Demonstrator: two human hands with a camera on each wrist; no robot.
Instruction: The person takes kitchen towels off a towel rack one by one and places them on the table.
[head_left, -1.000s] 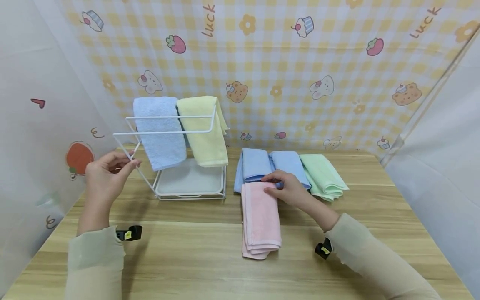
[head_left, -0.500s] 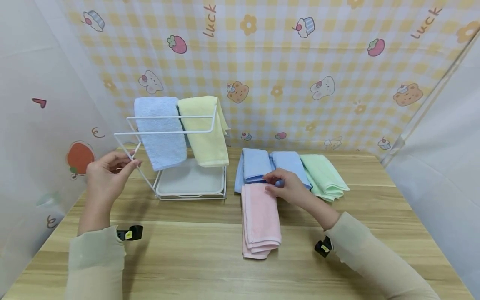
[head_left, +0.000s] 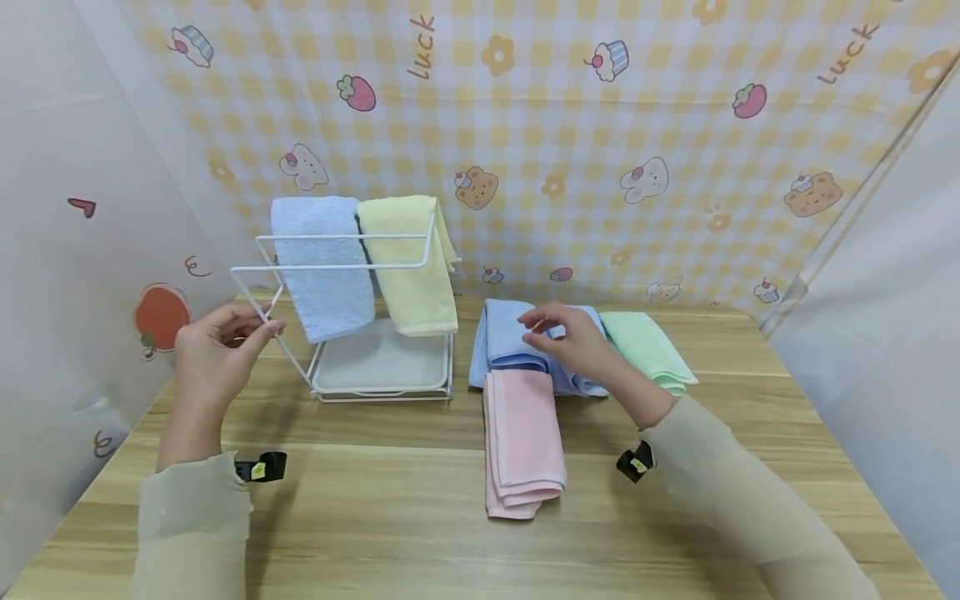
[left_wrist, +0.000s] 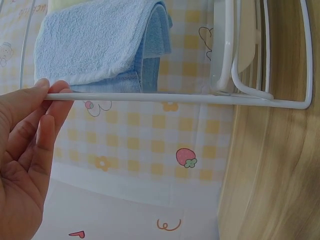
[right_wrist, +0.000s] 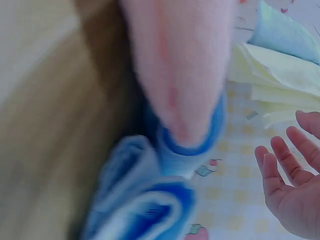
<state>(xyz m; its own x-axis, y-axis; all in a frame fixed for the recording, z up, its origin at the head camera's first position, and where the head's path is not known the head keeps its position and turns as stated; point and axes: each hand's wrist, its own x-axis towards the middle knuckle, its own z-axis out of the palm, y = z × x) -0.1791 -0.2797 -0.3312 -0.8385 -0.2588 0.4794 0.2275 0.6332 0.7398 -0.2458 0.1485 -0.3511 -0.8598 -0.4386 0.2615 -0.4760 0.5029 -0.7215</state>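
left hand pinches white wire rack; right hand empty, fingers loosely curved, above folded blue cloth towels on woodgrain bench. step: likely towel pick-up; next probably calls for pinching one edge.

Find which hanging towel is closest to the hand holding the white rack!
The light blue towel hanging nearest the left hand; the yellow towel hangs farther right on the rack.

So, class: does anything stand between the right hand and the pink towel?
Nothing visible does. The right hand hovers by the folded blue towels, holding nothing; the pink towel lies uncovered, lower in the head view.
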